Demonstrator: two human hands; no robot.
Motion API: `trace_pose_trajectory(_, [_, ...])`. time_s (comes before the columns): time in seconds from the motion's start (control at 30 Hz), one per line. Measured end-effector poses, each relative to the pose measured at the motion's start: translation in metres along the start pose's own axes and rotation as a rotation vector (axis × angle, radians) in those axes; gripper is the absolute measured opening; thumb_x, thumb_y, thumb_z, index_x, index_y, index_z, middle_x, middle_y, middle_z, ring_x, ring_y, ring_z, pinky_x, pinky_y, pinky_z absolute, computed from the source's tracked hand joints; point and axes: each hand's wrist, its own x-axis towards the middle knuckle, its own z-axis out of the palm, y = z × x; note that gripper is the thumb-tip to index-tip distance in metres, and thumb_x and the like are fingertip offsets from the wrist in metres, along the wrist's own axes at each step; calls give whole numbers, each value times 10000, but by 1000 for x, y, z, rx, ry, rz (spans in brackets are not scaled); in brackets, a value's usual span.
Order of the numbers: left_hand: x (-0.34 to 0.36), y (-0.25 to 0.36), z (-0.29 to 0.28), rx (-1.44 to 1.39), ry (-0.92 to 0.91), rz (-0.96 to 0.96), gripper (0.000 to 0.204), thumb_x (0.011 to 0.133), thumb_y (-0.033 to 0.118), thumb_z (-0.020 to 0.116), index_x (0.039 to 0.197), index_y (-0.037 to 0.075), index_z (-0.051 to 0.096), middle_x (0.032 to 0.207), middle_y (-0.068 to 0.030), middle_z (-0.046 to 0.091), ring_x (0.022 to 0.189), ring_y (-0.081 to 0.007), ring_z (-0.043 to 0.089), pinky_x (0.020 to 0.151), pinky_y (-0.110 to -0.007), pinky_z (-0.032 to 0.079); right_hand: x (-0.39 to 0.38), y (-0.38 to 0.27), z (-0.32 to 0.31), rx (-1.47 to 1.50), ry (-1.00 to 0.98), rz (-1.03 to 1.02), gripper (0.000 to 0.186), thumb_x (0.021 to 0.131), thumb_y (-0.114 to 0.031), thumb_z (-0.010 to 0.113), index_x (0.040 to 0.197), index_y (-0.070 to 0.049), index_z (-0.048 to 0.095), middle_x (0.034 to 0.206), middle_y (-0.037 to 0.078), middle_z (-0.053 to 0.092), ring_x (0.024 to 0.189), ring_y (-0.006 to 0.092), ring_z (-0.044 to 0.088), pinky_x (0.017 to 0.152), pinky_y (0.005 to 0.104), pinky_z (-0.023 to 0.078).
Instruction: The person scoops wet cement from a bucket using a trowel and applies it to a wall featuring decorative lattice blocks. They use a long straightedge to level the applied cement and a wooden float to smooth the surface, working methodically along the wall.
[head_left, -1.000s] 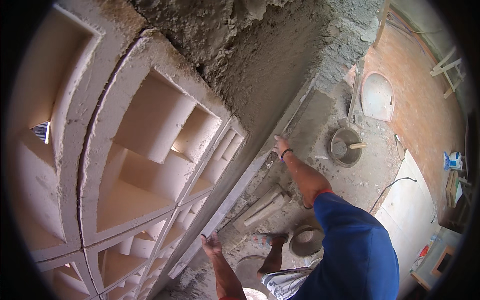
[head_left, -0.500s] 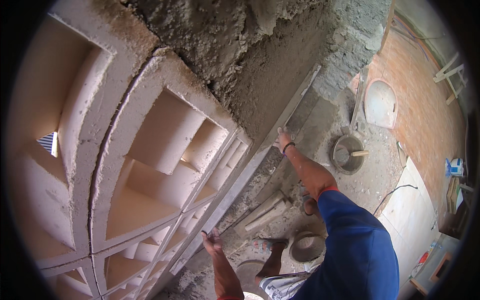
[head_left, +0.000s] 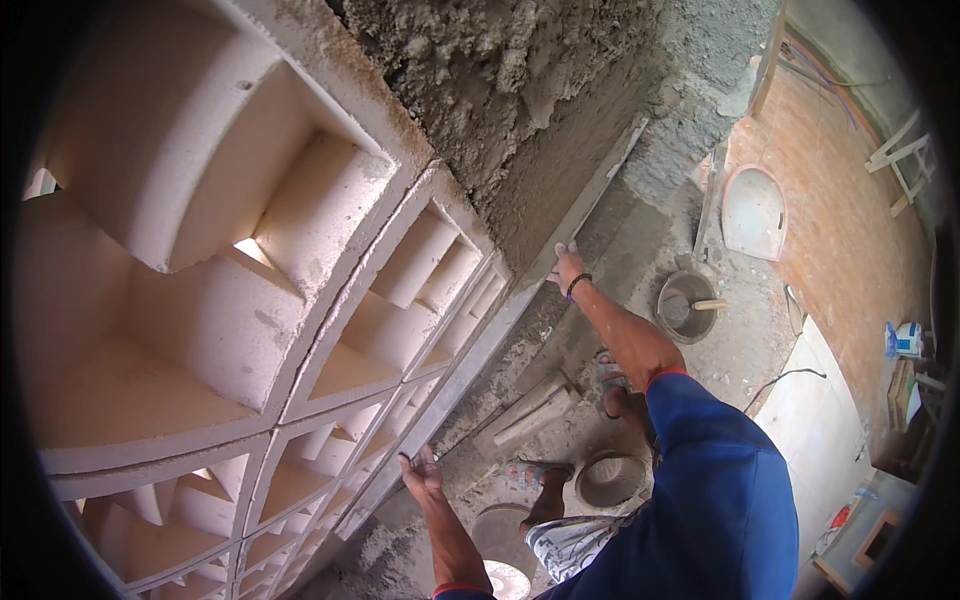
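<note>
A long, pale metal straightedge runs diagonally, its far part along rough wet mortar and its near part along the pale ventilation blocks. My right hand grips its outer edge beside the mortar end, fingers curled onto it. Lower down, my left hand holds the same edge near the blocks, thumb and fingers apart on either side of the grip. The faces of the bar turned to the wall are hidden. Blocks have deep square openings with slanted inner fins and dark joints between them.
On the dusty floor stand a bucket with a wooden-handled tool and another round tub by my sandalled feet. Wood offcuts lie near the wall. A pale rounded basin-like piece and a white board are at the right.
My view has shifted, so more of the near blocks shows. Both hands keep their hold on the straightedge, which stays in nearly the same place along the wall.
</note>
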Motion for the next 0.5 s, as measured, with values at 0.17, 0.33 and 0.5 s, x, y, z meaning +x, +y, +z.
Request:
trace_pose_trajectory(0.17, [-23,22,15,38,-27,-1,325,902,320,561,1107,67,552,1129,-128,598,1033,-292,578,862,-429,509,-28,-25,15,-29,52,-27,687,951,-309,443,1467,-184,9,1492,150,178,1291,435,297,955,591,373])
trace_pose_trajectory(0.33, [-45,37,27,24,-43,2,320,890,308,583,1095,64,556,1117,-133,607,1009,-298,593,844,-430,521,-53,-51,31,-81,47,-5,673,954,-312,429,1467,-138,30,1510,118,137,1314,366,301,949,554,425])
trace_pose_trajectory(0.5, [-61,55,40,24,-52,41,337,879,281,602,1095,28,551,1132,-135,605,1033,-295,590,873,-453,505,-70,-70,41,-95,97,-43,715,942,-297,460,1469,-190,-10,1479,154,210,1246,464,345,952,580,382])
